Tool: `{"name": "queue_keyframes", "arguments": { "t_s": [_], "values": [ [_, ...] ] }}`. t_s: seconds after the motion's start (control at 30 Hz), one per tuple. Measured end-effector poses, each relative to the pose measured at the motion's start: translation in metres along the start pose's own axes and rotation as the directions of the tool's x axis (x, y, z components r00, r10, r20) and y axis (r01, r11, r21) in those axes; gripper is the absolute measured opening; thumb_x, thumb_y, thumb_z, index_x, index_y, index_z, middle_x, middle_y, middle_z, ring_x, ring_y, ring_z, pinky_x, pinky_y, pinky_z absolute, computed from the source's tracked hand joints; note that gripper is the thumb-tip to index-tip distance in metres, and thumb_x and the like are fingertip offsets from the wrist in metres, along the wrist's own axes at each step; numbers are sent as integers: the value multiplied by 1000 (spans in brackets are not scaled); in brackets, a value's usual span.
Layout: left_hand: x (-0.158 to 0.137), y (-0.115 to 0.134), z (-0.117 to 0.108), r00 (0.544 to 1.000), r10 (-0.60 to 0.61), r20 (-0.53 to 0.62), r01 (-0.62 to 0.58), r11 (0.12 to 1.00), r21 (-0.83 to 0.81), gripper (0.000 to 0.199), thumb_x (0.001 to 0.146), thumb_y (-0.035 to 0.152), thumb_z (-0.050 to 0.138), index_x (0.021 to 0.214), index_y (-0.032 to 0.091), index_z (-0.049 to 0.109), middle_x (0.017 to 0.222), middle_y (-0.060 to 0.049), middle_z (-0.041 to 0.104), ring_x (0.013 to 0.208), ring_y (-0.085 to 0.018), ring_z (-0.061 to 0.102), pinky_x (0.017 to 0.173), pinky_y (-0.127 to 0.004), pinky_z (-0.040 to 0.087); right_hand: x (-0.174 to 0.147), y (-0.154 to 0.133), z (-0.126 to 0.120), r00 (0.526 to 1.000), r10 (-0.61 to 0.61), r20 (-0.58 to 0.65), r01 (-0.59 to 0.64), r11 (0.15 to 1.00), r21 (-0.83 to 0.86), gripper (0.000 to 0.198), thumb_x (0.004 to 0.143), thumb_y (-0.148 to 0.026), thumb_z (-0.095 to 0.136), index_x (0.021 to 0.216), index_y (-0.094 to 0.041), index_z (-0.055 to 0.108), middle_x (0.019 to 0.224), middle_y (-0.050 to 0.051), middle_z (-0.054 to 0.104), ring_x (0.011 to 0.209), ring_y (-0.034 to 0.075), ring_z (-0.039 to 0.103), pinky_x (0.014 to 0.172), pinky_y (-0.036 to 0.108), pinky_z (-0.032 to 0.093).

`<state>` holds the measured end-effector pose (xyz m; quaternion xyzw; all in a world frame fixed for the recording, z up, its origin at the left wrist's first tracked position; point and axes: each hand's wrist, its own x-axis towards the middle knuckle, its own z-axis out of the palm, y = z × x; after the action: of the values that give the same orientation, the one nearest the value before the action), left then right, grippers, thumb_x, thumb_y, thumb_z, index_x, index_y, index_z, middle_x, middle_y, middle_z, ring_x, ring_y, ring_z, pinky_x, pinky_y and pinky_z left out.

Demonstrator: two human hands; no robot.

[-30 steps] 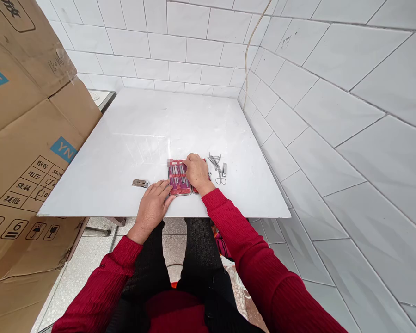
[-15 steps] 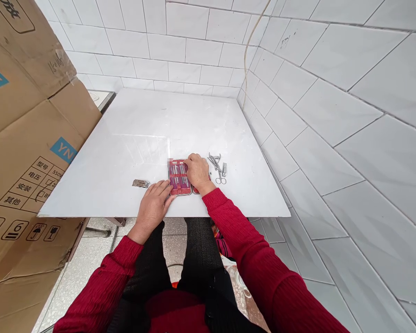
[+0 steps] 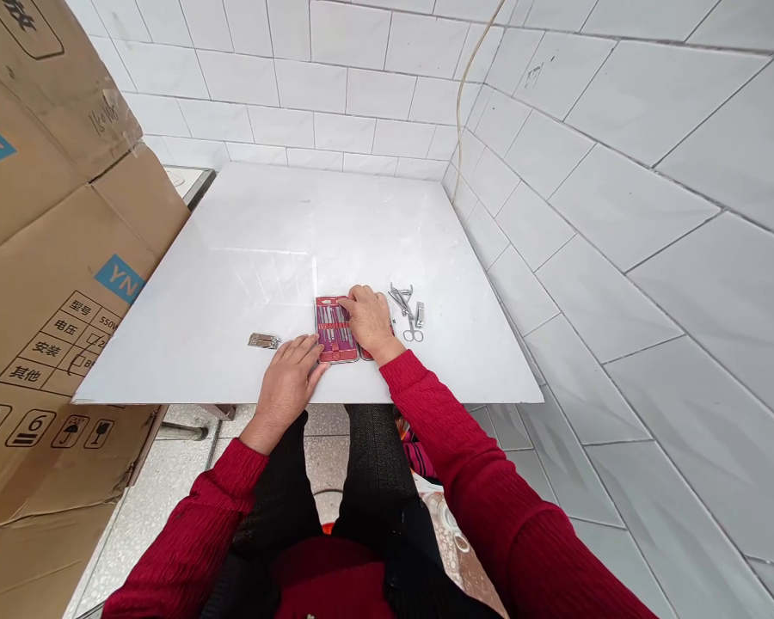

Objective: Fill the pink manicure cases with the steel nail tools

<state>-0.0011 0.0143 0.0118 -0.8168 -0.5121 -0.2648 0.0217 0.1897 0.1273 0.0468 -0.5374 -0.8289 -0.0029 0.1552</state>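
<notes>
An open red manicure case (image 3: 339, 353) lies near the table's front edge, with several slim metal tools (image 3: 333, 324) under a red strap in its left half. My left hand (image 3: 288, 374) grips the case at its lower left corner, fingers along the side and thumb at the front edge. Over the case's right half, my right hand (image 3: 369, 320) is curled with its fingertips at the upper tools; whatever they pinch is hidden. A nail clipper (image 3: 264, 341) lies left of my left hand. To the right are metal nippers (image 3: 401, 299), small scissors (image 3: 414, 334) and another clipper (image 3: 420, 315).
The white table (image 3: 258, 223) meets a tiled wall (image 3: 348, 94) at the back and another tiled wall (image 3: 593, 223) at the right. Large cardboard boxes (image 3: 52, 284) stand along the left. A pale cable (image 3: 459, 103) hangs in the back right corner.
The view has shifted very slightly. Both hands stay at the case, with the right fingertips moved only a little over the tools.
</notes>
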Motion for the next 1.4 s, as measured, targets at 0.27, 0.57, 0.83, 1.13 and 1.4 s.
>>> {"name": "queue_keyframes", "arguments": {
  "t_s": [0.27, 0.57, 0.83, 1.13, 1.4],
  "values": [
    [0, 0, 1, 1000, -7, 0, 7, 1000, -20, 39, 106, 41, 48, 131, 20, 68, 143, -15, 66, 136, -33, 58, 115, -56, 46, -1, 1, 1, 1000, 22, -17, -22, 1000, -7, 34, 102, -11, 49, 113, -25, 78, 116, 11, 64, 109, 26, 49, 86, 39, 31],
    [0, 0, 0, 1000, -7, 2, 7, 1000, -20, 40, 107, 41, 47, 131, 18, 68, 142, -15, 67, 135, -33, 59, 115, -55, 46, -1, 2, 4, 999, 37, -28, -37, 999, 1, 38, 100, -8, 48, 115, -25, 78, 115, 11, 65, 107, 25, 50, 86, 39, 31],
    [-1, 3, -1, 1000, -18, 17, 18, 999, -37, 39, 106, 39, 48, 131, 18, 69, 144, -16, 65, 137, -34, 58, 115, -56, 46, -2, 3, 6, 999, 11, -52, -9, 1000, 28, 44, 98, -3, 46, 125, -22, 74, 120, 12, 65, 111, 26, 52, 91, 38, 31],
    [-2, 6, -3, 999, -26, 43, 27, 999, -21, 37, 106, 37, 50, 132, 17, 68, 145, -16, 65, 138, -33, 57, 116, -55, 44, -8, -33, -6, 994, -106, -30, 110, 975, 195, 35, 102, -11, 47, 119, -18, 77, 115, 11, 72, 112, 25, 58, 99, 38, 36],
    [-4, 3, -1, 1000, -26, -9, 26, 998, -61, 28, 103, 32, 57, 119, 16, 73, 125, -16, 74, 128, -33, 63, 112, -54, 48, 10, -97, -24, 942, -287, 175, 231, 931, 282, 21, 98, -19, 60, 99, -20, 82, 103, 5, 75, 93, 19, 65, 82, 30, 41]
  ]
}}
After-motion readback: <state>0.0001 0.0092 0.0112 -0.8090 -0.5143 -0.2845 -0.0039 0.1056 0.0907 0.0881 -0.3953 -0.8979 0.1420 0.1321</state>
